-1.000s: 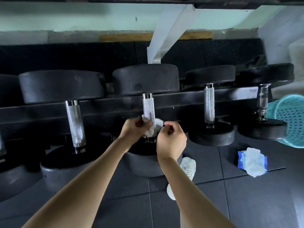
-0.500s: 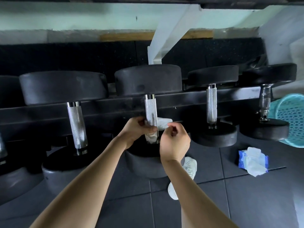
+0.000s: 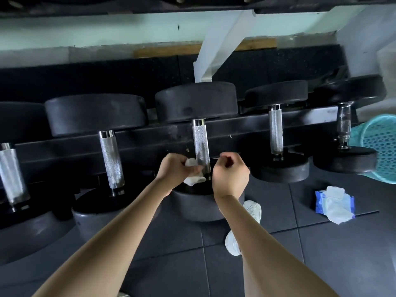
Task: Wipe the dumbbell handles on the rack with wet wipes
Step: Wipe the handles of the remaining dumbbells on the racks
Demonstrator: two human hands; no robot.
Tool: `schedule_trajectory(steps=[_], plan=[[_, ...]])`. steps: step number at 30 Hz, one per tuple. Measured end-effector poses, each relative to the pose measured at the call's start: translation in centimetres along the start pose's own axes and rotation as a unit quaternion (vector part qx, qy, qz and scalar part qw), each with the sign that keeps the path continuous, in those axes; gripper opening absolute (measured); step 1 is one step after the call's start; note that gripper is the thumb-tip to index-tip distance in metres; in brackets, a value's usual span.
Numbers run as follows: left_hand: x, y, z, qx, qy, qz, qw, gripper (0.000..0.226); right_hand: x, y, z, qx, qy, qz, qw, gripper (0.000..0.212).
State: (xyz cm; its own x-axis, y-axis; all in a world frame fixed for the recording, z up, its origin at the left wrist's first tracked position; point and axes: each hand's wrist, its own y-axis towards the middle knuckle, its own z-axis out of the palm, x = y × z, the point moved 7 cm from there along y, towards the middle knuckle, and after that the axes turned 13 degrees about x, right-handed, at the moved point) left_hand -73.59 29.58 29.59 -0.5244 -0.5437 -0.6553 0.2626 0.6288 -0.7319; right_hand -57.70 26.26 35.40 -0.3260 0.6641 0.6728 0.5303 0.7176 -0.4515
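Observation:
Several black dumbbells with knurled silver handles lie on a dark rack (image 3: pixel 150 138). The middle dumbbell's handle (image 3: pixel 200 142) stands straight in front of me. My left hand (image 3: pixel 174 170) grips a crumpled white wet wipe (image 3: pixel 192 172) just left of the handle's lower end. To the right of that handle my right hand (image 3: pixel 230 174) is curled into a loose fist, and nothing shows in it. Neighbouring handles sit to the left (image 3: pixel 111 159) and right (image 3: pixel 276 131).
A blue pack of wet wipes (image 3: pixel 334 203) lies open on the dark rubber floor at the right. A turquoise perforated basket (image 3: pixel 381 146) stands at the right edge. My white shoe (image 3: pixel 252 210) is under the rack, beneath my right arm.
The wipe was stretched behind the handle between both hands. Now it is bunched in my left hand alone, left of the handle, and my right hand has come away from it.

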Motion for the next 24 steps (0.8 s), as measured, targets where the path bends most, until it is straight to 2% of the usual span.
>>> schedule_trajectory(steps=[3,6,8,10,12,15,18,21,24], plan=[[-0.6,-2.3,-0.4,-0.002,-0.101,0.035,0.994,0.023,0.3,-0.2,-0.3,-0.001,0.028,-0.002,1.0,0.022],[-2.3,-4.1,-0.2,0.037,-0.176,0.068,0.981,0.027,0.0,-0.3,-0.2,0.026,0.085,0.008,0.996,0.022],[-3.1,-4.8,-0.3,0.049,-0.18,0.071,0.98,0.029,-0.4,-0.1,-0.1,0.072,0.159,0.026,0.984,0.02],[-3.8,-5.4,-0.4,0.041,-0.196,0.069,0.977,0.025,-0.5,-0.1,-0.9,0.131,0.253,0.034,0.958,0.015],[-4.7,-5.8,-0.2,0.011,-0.17,0.059,0.984,0.019,0.1,-0.4,-2.2,0.207,0.3,0.004,0.931,0.014],[-6.6,-6.3,0.7,-0.032,-0.094,0.023,0.995,0.016,0.5,-1.4,-4.2,0.311,0.266,-0.053,0.911,0.041],[-9.2,-6.6,2.3,-0.033,-0.076,0.016,0.996,0.015,0.7,-1.7,-5.5,0.374,0.232,-0.07,0.895,0.055],[-11.5,-6.9,3.8,-0.051,-0.099,-0.017,0.994,0.018,1.8,-1.0,-8.0,0.383,0.193,-0.084,0.899,0.052],[-14.2,-7.1,5.2,-0.055,-0.151,-0.031,0.986,0.025,3.1,0.5,-11.1,0.365,0.122,-0.1,0.918,0.038]])
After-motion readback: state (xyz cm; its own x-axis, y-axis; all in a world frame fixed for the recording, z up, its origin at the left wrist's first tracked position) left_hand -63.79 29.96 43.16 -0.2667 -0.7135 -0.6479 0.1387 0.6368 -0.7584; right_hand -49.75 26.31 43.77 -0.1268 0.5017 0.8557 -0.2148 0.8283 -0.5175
